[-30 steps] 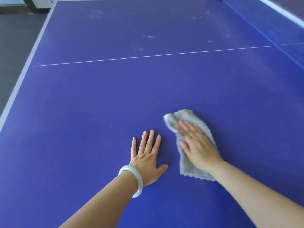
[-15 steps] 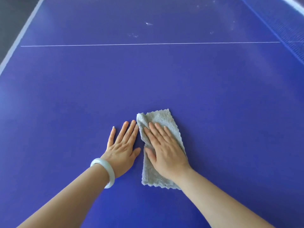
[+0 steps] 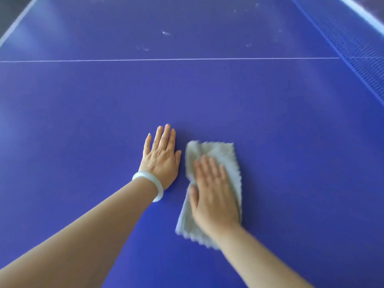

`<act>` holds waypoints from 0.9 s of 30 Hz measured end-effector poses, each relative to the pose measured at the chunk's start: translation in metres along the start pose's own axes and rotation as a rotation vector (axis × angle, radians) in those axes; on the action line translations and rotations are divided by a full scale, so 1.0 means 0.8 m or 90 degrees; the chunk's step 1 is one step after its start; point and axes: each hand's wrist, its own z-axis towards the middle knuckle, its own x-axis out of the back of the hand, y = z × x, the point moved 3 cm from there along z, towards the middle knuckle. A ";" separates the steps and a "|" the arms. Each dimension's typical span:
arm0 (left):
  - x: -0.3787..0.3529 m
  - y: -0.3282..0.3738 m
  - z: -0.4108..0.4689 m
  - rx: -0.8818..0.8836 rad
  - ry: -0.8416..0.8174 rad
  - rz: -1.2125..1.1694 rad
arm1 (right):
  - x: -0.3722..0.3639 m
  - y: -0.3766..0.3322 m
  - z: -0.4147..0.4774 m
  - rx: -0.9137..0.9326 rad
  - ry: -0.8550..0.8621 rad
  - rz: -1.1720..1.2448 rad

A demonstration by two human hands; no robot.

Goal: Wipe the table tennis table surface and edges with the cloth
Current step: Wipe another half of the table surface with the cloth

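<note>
A blue table tennis table (image 3: 207,96) fills the view, with a thin white line across it. A grey cloth (image 3: 224,156) lies flat on the surface near the middle. My right hand (image 3: 214,194) presses on the cloth with straight fingers and covers most of it. My left hand (image 3: 161,159), with a pale bangle at the wrist, rests flat on the bare table just left of the cloth, a small gap between them.
The net (image 3: 353,50) runs along the right side toward the top right corner. The table's white left edge (image 3: 18,21) shows at the top left, with dark floor beyond it. Pale dust marks (image 3: 166,33) lie beyond the white line.
The right hand has slid the cloth to the left and then back right, away from the left hand. The left hand stays flat on the table. My view has shifted.
</note>
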 end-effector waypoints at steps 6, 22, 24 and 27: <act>-0.010 0.010 0.046 0.056 -0.039 0.009 | 0.028 0.140 0.023 0.138 -0.048 -0.038; -0.013 0.005 0.040 0.070 0.028 -0.018 | 0.019 0.146 0.177 0.214 -0.068 -0.036; -0.014 0.005 0.040 0.074 0.027 -0.018 | 0.034 0.211 0.231 0.027 -0.049 -0.048; -0.013 0.005 0.040 0.076 0.029 -0.029 | 0.043 0.225 0.284 -0.195 -0.037 -0.026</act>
